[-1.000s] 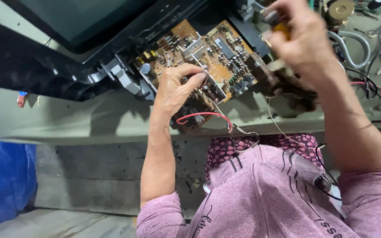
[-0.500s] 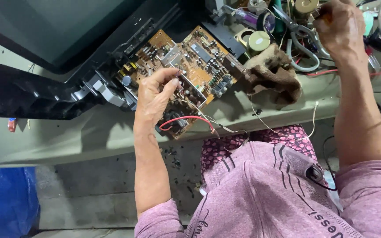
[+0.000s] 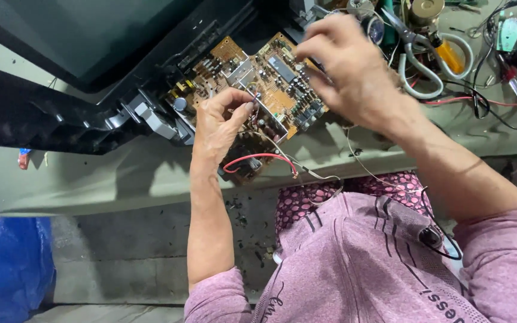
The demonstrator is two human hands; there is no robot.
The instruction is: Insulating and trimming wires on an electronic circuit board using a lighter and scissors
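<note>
A television (image 3: pixel 79 42) lies tipped against the grey worktop (image 3: pixel 103 179), its dark casing (image 3: pixel 43 119) opened toward the person, probably so the electronics inside can be reached from the seat. Out of that opening a brown circuit board (image 3: pixel 270 90) juts over the worktop's near edge, component side up, which keeps its parts within reach of both hands.

The left hand (image 3: pixel 219 128) rests on the board's near-left part, fingers curled narrow with thumb and forefinger pinched at a small part or wire end beside a metal shield (image 3: pixel 243 72); what exactly sits in the pinch is too small to tell. This grip seems to steady the board. The right hand (image 3: pixel 348 75) hovers above the board's right edge, blurred, fingers drawn together as if pinching something fine; whether it holds anything cannot be told.

A red wire (image 3: pixel 258 158) loops from under the board just below the left hand, and thin pale leads hang toward the lap. Scissors (image 3: pixel 417 57) with pale handles lie among cables on the worktop, beyond the right hand.
</note>
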